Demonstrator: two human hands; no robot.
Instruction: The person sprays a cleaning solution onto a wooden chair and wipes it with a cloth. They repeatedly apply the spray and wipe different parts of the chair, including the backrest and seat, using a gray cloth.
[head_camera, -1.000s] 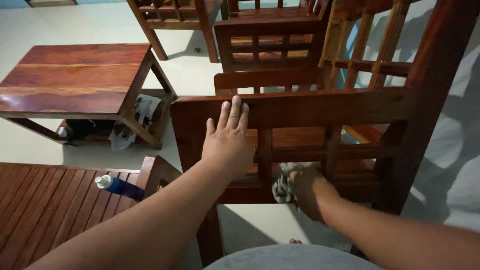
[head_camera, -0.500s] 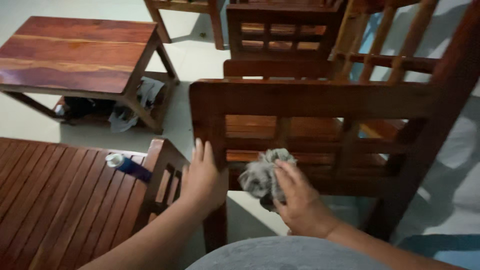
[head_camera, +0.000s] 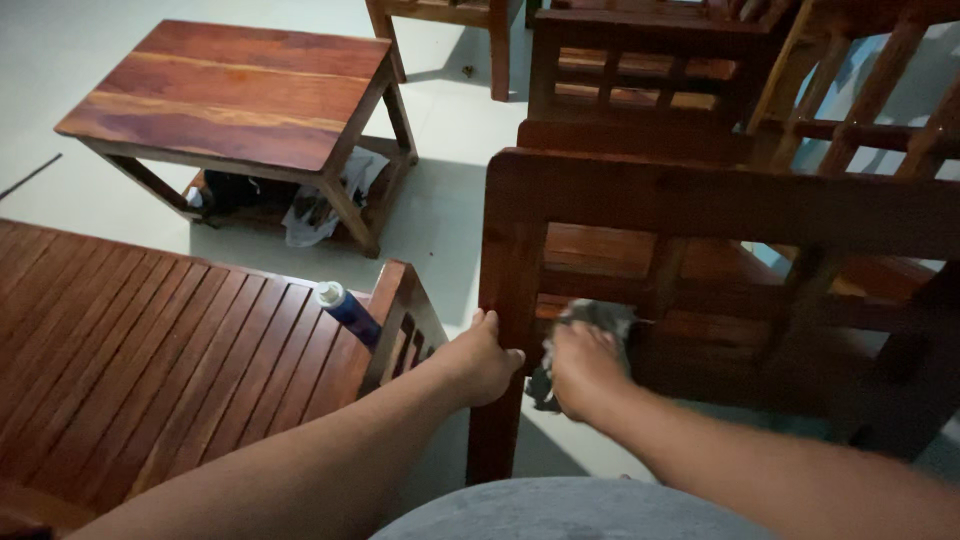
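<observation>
While left hand gripped chair corner post, right hand clenched grey rag against lower rail. Risks: chair tipping if grip slackened; rag snagging between slats; blue bottle at bench edge possibly knocked off by elbow.

Bottle: the one package you see, a blue cylinder with a white cap, lying tilted on the slatted bench by its armrest.
Signs, screens: none you can see.
</observation>
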